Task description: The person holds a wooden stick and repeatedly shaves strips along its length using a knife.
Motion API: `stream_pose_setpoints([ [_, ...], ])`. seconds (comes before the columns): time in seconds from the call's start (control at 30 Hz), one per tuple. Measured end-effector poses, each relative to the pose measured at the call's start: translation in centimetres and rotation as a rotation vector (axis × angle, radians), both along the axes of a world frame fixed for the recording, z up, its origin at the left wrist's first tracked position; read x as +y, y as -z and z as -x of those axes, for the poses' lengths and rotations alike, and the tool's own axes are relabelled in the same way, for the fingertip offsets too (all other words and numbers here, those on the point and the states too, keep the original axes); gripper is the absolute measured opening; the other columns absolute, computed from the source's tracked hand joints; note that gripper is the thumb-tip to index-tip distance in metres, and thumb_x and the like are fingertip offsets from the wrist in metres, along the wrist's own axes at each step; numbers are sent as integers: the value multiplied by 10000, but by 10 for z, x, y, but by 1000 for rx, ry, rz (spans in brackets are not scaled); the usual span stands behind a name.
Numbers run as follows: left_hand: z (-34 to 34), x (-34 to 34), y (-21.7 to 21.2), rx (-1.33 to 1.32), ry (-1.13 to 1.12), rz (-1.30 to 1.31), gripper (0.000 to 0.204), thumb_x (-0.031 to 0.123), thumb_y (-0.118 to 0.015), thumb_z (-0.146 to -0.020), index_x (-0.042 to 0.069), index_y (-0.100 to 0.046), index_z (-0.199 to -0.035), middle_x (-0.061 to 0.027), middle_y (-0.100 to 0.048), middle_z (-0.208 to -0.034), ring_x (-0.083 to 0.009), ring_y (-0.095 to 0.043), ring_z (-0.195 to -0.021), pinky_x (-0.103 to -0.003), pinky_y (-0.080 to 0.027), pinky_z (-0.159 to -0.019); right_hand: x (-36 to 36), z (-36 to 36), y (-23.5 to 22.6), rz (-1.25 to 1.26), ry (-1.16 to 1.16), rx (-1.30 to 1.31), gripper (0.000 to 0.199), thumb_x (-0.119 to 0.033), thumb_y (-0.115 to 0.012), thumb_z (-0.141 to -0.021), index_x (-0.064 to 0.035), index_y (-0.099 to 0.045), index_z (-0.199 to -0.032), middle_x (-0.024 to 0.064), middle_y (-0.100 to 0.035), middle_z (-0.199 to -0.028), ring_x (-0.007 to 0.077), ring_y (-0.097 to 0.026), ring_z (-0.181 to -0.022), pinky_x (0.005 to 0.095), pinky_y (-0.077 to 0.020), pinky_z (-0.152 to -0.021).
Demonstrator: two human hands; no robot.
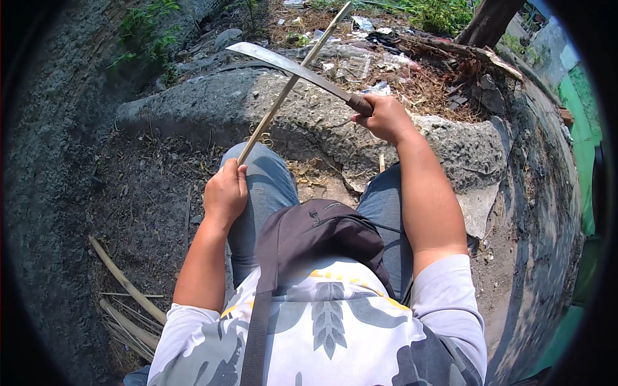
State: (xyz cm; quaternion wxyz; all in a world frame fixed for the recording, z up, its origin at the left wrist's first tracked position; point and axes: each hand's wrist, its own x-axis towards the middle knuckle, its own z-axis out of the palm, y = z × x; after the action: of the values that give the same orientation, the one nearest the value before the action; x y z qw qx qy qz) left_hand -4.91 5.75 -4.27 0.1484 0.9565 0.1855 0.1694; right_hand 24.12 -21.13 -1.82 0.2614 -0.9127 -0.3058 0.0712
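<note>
My left hand [225, 191] is closed round the lower end of a long, thin bamboo strip [270, 114], just above my left knee. The strip slants up and away to the right. In my right hand [385, 120] is a machete [283, 62], gripped by its dark handle. Its curved steel blade points left and crosses the strip at the strip's upper part. Whether the edge touches the strip or lies over it, I cannot tell.
Beyond my knees lies a rough concrete slab [193, 96]. Litter and dry grass [418, 90] cover the ground past it, near a tree trunk [490, 22]. Several bamboo pieces [125, 283] lie at my lower left. A dark bag [322, 235] rests on my lap.
</note>
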Motion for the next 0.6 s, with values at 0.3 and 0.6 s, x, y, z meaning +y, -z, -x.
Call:
stream_pose_setpoints([
  [0.3,0,-4,-4,-8,5,-55,184,247,-550,-1059,68,-568,-1024,-206,-696,-845,-460,-677,-739,-573,-534,-638,25,14,-2,224,-187,-291,267,-361,-788,-863,-146,-699,-995,146,-750,-941,378,-725,-919,506,-570,-815],
  [0.6,-2,-7,-5,48,-26,-87,170,233,-554,-1053,64,-574,-1052,-191,-706,-850,-447,-691,-751,-560,-549,-668,24,33,-16,215,-173,-94,314,-443,-771,-882,-152,-719,-988,152,-752,-981,362,-720,-985,497,-562,-854],
])
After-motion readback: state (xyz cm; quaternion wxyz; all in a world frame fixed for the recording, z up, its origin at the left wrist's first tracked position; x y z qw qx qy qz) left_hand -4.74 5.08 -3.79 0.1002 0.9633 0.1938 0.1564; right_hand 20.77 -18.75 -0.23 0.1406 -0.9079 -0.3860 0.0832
